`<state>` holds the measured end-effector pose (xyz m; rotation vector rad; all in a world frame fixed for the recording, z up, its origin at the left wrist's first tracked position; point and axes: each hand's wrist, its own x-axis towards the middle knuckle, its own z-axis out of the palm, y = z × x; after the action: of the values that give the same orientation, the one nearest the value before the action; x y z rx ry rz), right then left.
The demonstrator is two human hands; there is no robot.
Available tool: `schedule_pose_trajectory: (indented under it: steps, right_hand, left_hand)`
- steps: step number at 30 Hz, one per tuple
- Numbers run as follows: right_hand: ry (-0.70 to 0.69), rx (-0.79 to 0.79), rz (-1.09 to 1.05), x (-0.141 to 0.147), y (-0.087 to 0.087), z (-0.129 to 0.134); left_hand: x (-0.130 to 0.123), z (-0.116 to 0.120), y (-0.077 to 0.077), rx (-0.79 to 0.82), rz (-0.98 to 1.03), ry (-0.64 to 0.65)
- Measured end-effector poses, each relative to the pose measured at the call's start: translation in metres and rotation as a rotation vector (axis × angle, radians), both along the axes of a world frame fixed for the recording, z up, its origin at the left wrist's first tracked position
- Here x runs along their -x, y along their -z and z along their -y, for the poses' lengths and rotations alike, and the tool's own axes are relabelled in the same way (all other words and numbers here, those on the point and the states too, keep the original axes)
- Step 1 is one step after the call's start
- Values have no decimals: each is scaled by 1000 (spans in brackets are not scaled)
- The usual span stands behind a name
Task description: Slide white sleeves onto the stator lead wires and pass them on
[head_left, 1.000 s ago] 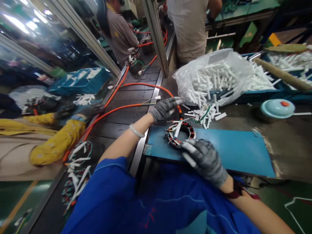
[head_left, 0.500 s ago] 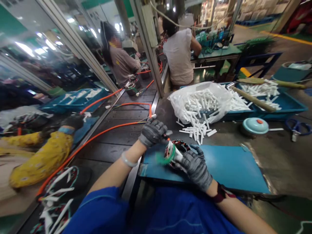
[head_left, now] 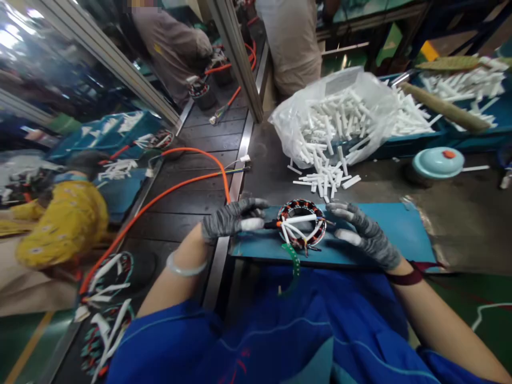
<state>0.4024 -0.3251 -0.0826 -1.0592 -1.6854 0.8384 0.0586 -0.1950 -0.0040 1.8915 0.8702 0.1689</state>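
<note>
"How many hands are at the mat [head_left: 380,229]?"

"Two. The left hand [head_left: 234,220] reaches in from one side of the ring [head_left: 301,205], the right hand [head_left: 362,232] from the other."

"And the fingers?"

"The left's are stretched out, thumb below them. I can't tell whether they pinch the cable [head_left: 182,184], which passes under that hand and is partly hidden by it. The right's thumb and forefinger are spread, with no ring between them."

"Where's the ring?"

"Lying on the mat, between the hands. At least three tubes [head_left: 300,219] cross it, and one green strip [head_left: 296,261] hangs from its near side past the mat's edge."

"Other rings?"

"Two belt rings [head_left: 130,265] at lower left. More sit farther off."

"Around the mat?"

"One bag [head_left: 288,114], its loose pile [head_left: 326,176] too jumbled to count, and one lidded pot [head_left: 438,162]. One stick [head_left: 448,109] lies across the bins [head_left: 416,144]."

"Anything in the way?"

"One post [head_left: 236,58] stands between two people [head_left: 172,42]. A yellow sleeve [head_left: 66,218] shows at far left."
</note>
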Motion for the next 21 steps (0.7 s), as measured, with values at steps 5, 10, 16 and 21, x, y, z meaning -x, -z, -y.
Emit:
schedule_pose_trajectory:
  steps: [5, 10, 16, 21]
  right_hand:
    - [31, 71, -166, 24, -15, -7]
    - [117, 271, -274, 34, -8, -29]
    - [-226, 359, -170, 19, -30, -54]
    - [-474, 314, 95, 21, -60, -71]
  left_hand:
    - [-66, 11, 3, -317, -7, 95]
    - [-104, 35, -11, -523, -209, 183]
    - [-83, 43, -11, -279, -79, 62]
    - [-76, 48, -1, -186, 28, -19]
